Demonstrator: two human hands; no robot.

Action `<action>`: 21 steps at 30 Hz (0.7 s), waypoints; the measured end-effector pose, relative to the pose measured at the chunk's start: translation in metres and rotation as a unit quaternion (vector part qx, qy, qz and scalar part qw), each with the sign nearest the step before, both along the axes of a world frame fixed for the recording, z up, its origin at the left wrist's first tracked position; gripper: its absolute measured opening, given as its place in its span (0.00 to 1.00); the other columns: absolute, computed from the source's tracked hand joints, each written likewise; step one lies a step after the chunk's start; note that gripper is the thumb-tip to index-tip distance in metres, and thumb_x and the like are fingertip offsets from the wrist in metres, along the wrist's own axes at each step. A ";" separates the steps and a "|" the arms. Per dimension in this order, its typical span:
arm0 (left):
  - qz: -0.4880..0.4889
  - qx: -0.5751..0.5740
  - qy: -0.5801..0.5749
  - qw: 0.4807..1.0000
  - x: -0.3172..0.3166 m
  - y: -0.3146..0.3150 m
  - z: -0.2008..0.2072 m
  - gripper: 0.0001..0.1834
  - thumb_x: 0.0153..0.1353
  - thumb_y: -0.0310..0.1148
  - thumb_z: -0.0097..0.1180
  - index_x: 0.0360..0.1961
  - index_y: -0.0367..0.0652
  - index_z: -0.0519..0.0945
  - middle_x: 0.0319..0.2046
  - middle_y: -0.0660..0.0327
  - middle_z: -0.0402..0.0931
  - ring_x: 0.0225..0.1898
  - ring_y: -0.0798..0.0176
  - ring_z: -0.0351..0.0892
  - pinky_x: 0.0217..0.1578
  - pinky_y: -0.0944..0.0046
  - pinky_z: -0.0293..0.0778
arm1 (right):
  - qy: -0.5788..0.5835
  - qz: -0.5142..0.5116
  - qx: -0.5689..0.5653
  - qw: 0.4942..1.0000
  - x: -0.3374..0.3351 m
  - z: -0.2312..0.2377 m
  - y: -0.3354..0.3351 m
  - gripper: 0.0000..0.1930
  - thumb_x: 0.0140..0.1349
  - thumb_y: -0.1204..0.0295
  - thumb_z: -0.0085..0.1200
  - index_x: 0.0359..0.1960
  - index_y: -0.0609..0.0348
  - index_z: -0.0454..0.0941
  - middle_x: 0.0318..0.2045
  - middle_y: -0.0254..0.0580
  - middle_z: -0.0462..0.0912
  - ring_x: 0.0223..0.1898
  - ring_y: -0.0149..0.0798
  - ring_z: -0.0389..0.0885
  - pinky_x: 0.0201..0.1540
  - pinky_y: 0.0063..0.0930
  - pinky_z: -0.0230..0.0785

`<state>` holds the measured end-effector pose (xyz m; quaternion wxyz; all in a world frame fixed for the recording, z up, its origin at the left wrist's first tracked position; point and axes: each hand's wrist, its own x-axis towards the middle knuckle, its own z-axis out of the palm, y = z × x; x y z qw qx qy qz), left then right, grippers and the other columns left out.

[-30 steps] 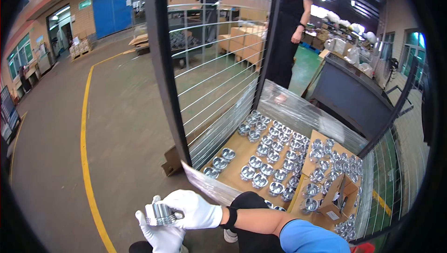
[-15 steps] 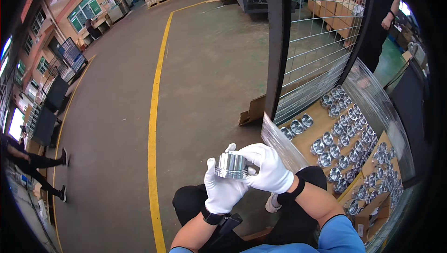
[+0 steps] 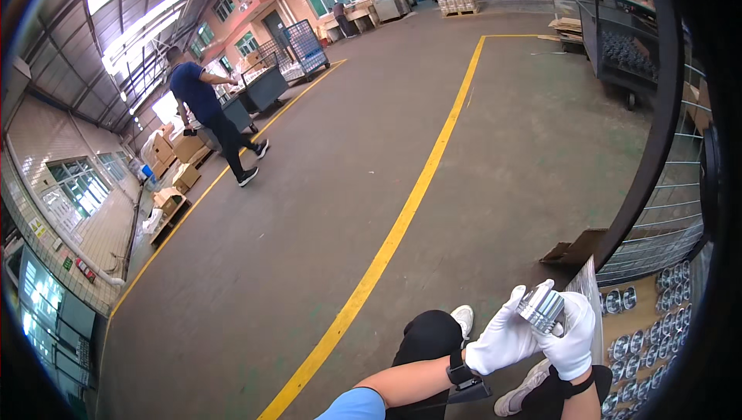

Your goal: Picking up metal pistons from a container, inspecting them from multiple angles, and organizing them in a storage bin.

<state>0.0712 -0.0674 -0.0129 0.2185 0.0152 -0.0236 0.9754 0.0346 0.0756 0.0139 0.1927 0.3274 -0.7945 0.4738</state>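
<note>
Between my white-gloved hands is a shiny metal piston [image 3: 541, 308] with ring grooves round one end, tilted. My left hand [image 3: 502, 336] grips it from the left and below. On its other side my right hand [image 3: 576, 335] is closed round it, with some fingers hidden behind the metal. Both hands are above my knees, next to the wire-mesh cage. Many similar pistons [image 3: 641, 343] stand in rows on brown cardboard inside that cage, at the right edge.
The cage has a dark post [image 3: 665, 134] and wire mesh [image 3: 668, 211]. A cardboard piece [image 3: 573, 248] lies at its foot. A yellow floor line [image 3: 402, 223] runs past my left side. Farther left a person [image 3: 205, 107] walks near carts [image 3: 263, 89]. A dark metal bin [image 3: 626, 45] stands far right.
The view has swung left, so my hands and the cage appear farther right. The piston has been tilted in my hands. The walking person now shows in full.
</note>
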 end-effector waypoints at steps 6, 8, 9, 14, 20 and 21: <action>-0.027 -0.013 0.045 0.999 -0.003 -0.001 -0.005 0.38 0.62 0.59 0.55 0.69 0.58 0.61 0.57 0.60 0.73 0.51 0.52 0.76 0.58 0.51 0.67 | -0.015 0.002 0.000 1.000 -0.003 -0.002 0.004 0.21 0.40 0.68 0.71 0.38 0.59 0.79 0.34 0.43 0.80 0.36 0.49 0.78 0.41 0.39 0.70; -0.029 -0.026 0.029 0.999 -0.005 0.007 -0.004 0.40 0.59 0.57 0.58 0.69 0.56 0.61 0.59 0.61 0.72 0.55 0.53 0.74 0.60 0.51 0.65 | -0.008 -0.025 0.005 1.000 -0.002 0.003 0.009 0.20 0.40 0.67 0.71 0.37 0.58 0.80 0.33 0.43 0.80 0.35 0.49 0.79 0.40 0.39 0.70; -0.023 -0.039 0.061 0.997 -0.006 0.006 -0.007 0.41 0.59 0.56 0.60 0.69 0.54 0.61 0.60 0.61 0.71 0.57 0.53 0.73 0.61 0.50 0.63 | 0.009 -0.010 0.002 1.000 -0.003 0.007 0.008 0.20 0.40 0.67 0.71 0.37 0.58 0.80 0.31 0.43 0.80 0.33 0.48 0.79 0.38 0.39 0.70; 0.009 -0.107 0.043 0.993 -0.005 -0.010 0.009 0.39 0.55 0.50 0.61 0.64 0.46 0.62 0.59 0.56 0.69 0.62 0.53 0.67 0.64 0.46 0.60 | 0.019 0.071 -0.043 0.996 -0.011 0.006 0.000 0.18 0.47 0.67 0.69 0.40 0.60 0.82 0.31 0.46 0.83 0.32 0.47 0.82 0.37 0.38 0.74; 0.109 -0.121 -0.159 0.974 0.004 0.018 0.077 0.20 0.67 0.44 0.45 0.19 0.52 0.60 0.23 0.67 0.54 0.26 0.68 0.54 0.36 0.61 0.58 | 0.011 0.034 -0.020 0.999 -0.010 -0.011 0.005 0.24 0.46 0.68 0.65 0.48 0.58 0.79 0.36 0.46 0.81 0.37 0.51 0.80 0.41 0.41 0.73; 0.118 -0.124 -0.205 0.964 0.008 0.022 0.096 0.19 0.67 0.43 0.46 0.19 0.52 0.60 0.23 0.67 0.55 0.25 0.68 0.54 0.36 0.62 0.58 | 0.018 0.032 -0.030 0.999 -0.009 -0.011 0.004 0.24 0.47 0.68 0.64 0.49 0.58 0.79 0.38 0.46 0.80 0.39 0.51 0.80 0.43 0.41 0.73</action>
